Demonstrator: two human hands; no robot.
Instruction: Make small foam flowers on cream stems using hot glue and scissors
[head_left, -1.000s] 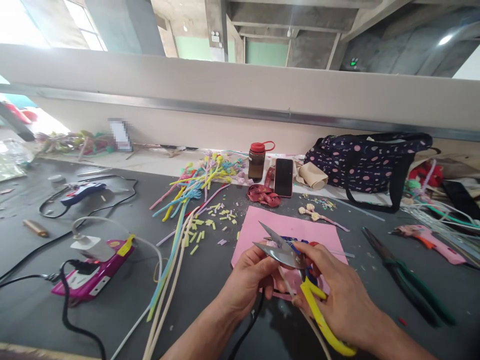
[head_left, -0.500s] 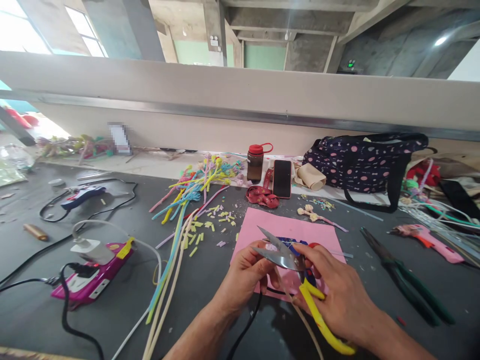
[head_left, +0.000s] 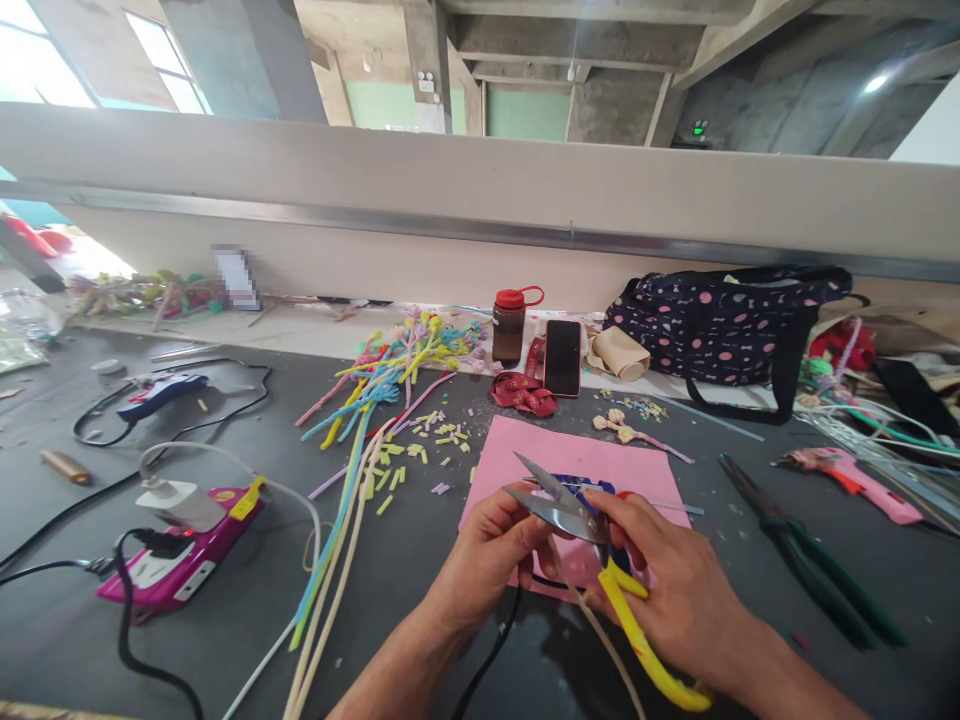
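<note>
My right hand [head_left: 664,575] grips a pair of scissors [head_left: 622,590] with yellow-wrapped handles. Their blades are parted and point up and left, crossing just over the fingertips of my left hand [head_left: 491,550]. That hand is closed in a pinch on a long cream strip [head_left: 600,640], which trails down to the lower edge between my wrists; the pinched end is mostly hidden by the blades and fingers. Beneath both hands lies a pink sheet [head_left: 502,450], with a blue tool [head_left: 581,490] on it, partly covered by the scissors and my right fingers.
Coloured fuzzy stems [head_left: 397,370] and cut yellow bits [head_left: 390,470] lie left of the sheet. Green-handled pliers [head_left: 810,560] and a pink glue gun [head_left: 855,480] are at right. A power strip [head_left: 187,550] with cords sits left. Behind stand a bottle [head_left: 508,335], phone [head_left: 562,358] and bag [head_left: 720,330].
A small pale piece that showed between the scissor blades is now hardly visible, and the blades sit slightly closer together. Both hands stay in nearly the same place.
</note>
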